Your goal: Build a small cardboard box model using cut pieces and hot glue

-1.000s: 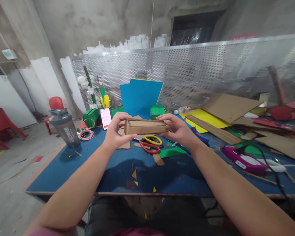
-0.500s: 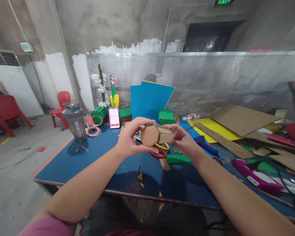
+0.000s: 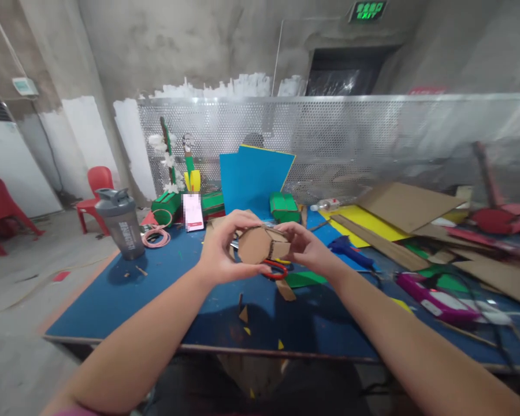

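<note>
Both my hands hold a brown cardboard piece (image 3: 260,244) with a hexagon-shaped end facing me, lifted above the blue table (image 3: 125,294). My left hand (image 3: 223,248) wraps its fingers over the left end and top. My right hand (image 3: 305,248) grips the right end with curled fingers. Red-handled scissors (image 3: 275,270) lie on the table just below and behind the piece, partly hidden by it.
A grey shaker bottle (image 3: 120,222) stands at the left, with a phone (image 3: 193,211), pink cable and green boxes behind. Blue sheets lean on the perforated metal screen (image 3: 355,138). Cardboard sheets, yellow paper and a magenta tool (image 3: 429,287) crowd the right side.
The cardboard piece has been turned from lying lengthwise across my view to pointing its hexagonal end at me. My hands have come closer together around it.
</note>
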Available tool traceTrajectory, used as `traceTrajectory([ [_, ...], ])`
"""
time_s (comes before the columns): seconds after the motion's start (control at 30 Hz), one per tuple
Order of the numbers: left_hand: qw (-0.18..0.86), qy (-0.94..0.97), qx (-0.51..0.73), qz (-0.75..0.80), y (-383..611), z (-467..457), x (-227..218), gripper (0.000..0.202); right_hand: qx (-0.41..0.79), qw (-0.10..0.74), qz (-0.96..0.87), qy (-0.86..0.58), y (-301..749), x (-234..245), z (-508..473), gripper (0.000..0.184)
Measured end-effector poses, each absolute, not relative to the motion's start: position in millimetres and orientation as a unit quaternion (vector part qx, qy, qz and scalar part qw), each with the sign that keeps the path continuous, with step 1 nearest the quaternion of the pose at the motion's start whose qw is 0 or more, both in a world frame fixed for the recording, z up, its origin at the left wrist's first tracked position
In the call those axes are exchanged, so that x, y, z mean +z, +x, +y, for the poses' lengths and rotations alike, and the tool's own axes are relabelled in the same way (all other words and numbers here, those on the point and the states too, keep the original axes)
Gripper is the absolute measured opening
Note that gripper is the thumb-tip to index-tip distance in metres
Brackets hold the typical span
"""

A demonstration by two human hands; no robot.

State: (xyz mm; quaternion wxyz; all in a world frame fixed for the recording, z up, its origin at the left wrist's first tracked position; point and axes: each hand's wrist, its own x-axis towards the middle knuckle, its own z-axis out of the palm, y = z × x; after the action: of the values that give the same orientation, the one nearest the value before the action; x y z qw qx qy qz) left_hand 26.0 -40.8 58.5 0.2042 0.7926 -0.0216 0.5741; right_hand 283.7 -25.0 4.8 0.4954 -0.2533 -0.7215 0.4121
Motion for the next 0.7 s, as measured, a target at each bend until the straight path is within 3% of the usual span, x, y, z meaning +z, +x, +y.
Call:
traceTrajectory([
  [0.33,0.198,0.82,0.536,-0.011,29.6,-48.8,57.8,0.073,0.178,0.511,-0.805,-0.245,282.8,0.4,-22.5,0.038],
  [0.7,0.192,0.84,0.508,0.007,29.8,-49.4,58.8,0.073,0.158,0.484,-0.827,-0.24,281.7,3.9,-25.2,0.045],
])
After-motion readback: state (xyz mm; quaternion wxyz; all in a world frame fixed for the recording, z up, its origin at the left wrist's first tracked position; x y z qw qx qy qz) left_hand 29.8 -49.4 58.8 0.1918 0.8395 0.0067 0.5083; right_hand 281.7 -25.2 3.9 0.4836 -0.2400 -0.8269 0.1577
